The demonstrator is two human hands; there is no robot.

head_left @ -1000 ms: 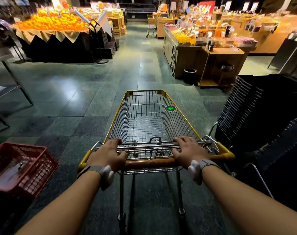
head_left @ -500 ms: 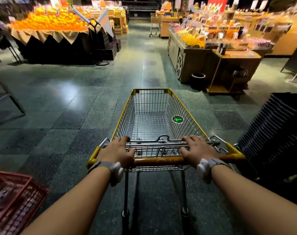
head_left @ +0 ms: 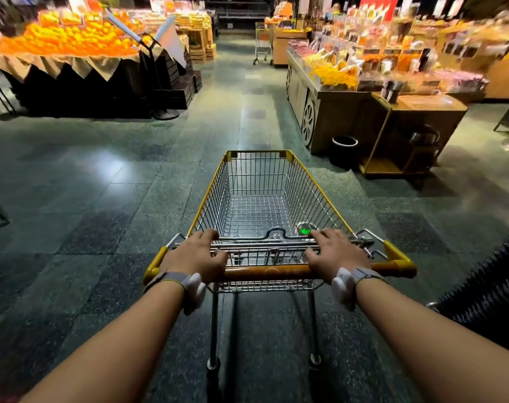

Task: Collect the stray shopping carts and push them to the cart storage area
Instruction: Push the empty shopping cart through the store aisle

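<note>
A yellow-rimmed wire-mesh shopping cart stood mid-aisle on the polished grey stone-tile floor, its basket bare. The left hand and right hand gripped the cart's smooth orange handle bar, fingers curled over the chrome child-seat rails; thumbs were hidden beneath. A second wire cart stood far down the aisle, blurred. Dark ribbed stacked baskets were cut off at the right edge. A heap of orange fruit lay on a draped stand.
</note>
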